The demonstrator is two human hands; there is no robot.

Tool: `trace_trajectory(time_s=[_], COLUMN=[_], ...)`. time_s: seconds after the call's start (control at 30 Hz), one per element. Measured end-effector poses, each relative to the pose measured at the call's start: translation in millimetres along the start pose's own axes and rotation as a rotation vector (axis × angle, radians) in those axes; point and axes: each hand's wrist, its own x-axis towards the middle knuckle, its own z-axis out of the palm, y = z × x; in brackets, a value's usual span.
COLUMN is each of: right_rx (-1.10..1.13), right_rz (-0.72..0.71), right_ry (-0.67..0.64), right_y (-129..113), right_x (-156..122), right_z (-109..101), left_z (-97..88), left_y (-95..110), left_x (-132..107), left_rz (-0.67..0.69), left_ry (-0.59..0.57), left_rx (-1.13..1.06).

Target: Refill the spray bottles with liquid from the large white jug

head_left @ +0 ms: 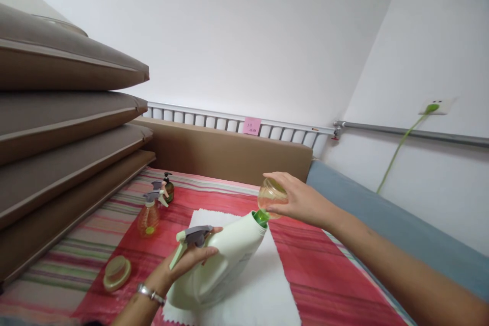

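Observation:
My left hand (191,262) is closed around a large pale green detergent bottle (229,249), tilted with its mouth up to the right. A grey and light green spray trigger head (193,237) sits between that hand's thumb and forefinger. A green pouring spout (262,217) shows in the big bottle's mouth. Against the spout, my right hand (294,198) holds a small clear amber-tinted bottle (270,194) by its body, lying tilted. Whether liquid flows between them I cannot tell. Beneath the large bottle lies a white cloth (263,285).
To the left stand an amber spray bottle (148,219) and a dark pump bottle (168,188). Nearer lies a round pale yellow lidded container (116,273). Stacked cushions (72,132) rise on the left; a brown padded board (229,150) backs the red striped cloth (328,275).

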Motion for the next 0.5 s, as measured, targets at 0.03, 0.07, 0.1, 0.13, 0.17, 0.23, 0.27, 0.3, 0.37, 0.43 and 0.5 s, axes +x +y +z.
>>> trace_trajectory(time_s=[0.03, 0.07, 0.1, 0.13, 0.17, 0.23, 0.27, 0.3, 0.37, 0.43, 0.5], right_rx=[0.005, 0.010, 0.014, 0.018, 0.020, 0.027, 0.035, 0.040, 0.036, 0.018, 0.005], right_rz=[-0.002, -0.003, -0.003, -0.004, -0.006, -0.022, -0.031, -0.039, -0.043, -0.037, -0.033], right_ry=[-0.003, -0.003, -0.001, 0.000, -0.001, -0.012, -0.012, -0.010, -0.010, -0.032, -0.044], right_y=[0.7, 1.2, 1.5, 1.4, 1.1, -0.3, -1.2, -2.0, -3.1, -3.2, -2.4], right_x=[0.2, 0.4, 0.6, 0.7, 0.7, 0.2, -0.1, -0.6, -1.6, -2.5, -3.3], right_z=[0.3, 0.5, 0.7, 0.7, 0.5, -0.1, -0.4, -0.7, -0.8, -0.5, 0.1], left_z=[0.2, 0.3, 0.4, 0.5, 0.4, 0.0, -0.2, -0.5, -0.8, -0.9, -0.5], left_y=[0.8, 1.4, 1.4, 0.9, -0.2, -3.7, -5.7, -7.6, -10.3, -10.7, -8.5], left_x=[-0.6, -1.1, -1.5, -1.5, -1.3, 0.0, 0.9, 1.7, 2.8, 2.8, 1.6], left_rz=[0.004, 0.012, 0.019, 0.023, 0.022, 0.016, 0.017, 0.018, 0.018, 0.016, 0.016], left_ry=[0.001, 0.003, 0.004, 0.005, 0.001, -0.007, -0.013, -0.017, -0.017, -0.021, -0.016], left_rx=[0.000, -0.002, -0.005, -0.008, -0.010, -0.014, -0.016, -0.017, -0.019, -0.018, -0.016])
